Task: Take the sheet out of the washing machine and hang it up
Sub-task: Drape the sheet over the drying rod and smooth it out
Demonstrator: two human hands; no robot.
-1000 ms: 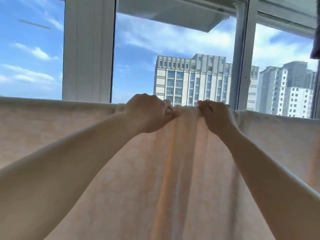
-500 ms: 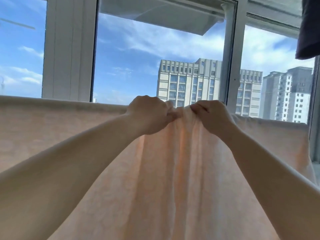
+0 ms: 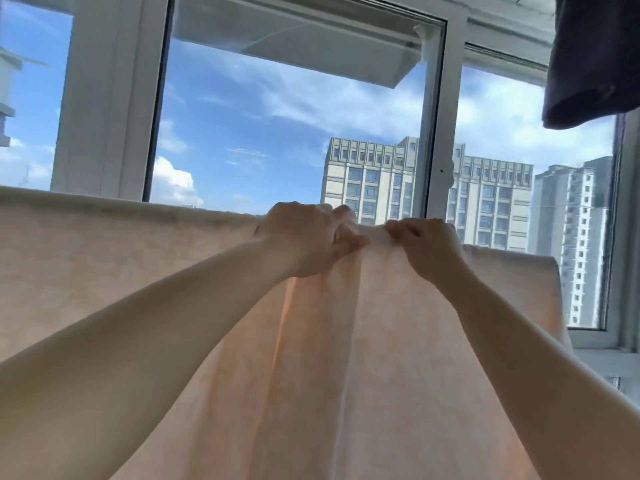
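Looking up from the head camera, the sheet (image 3: 145, 271) already hangs over a line or rail that its own fold hides, its top edge running left to right across the view below the window frame (image 3: 433, 133). Both hands meet at that top edge, close together but not touching: the left hand (image 3: 304, 237) has its fingers curled round a bunch of fabric, thumb pointing toward the right hand (image 3: 426, 247), which pinches the same ridge just beside it. From the grip, the cloth stretches far to the left and much less to the right, where its end shows near the wall. The sheet is pale peach, thin enough to glow, with long vertical folds gathered under the hands; spreading them probably means drawing the hands apart along the edge. A dark garment (image 3: 592, 60) hangs at upper right, well apart.
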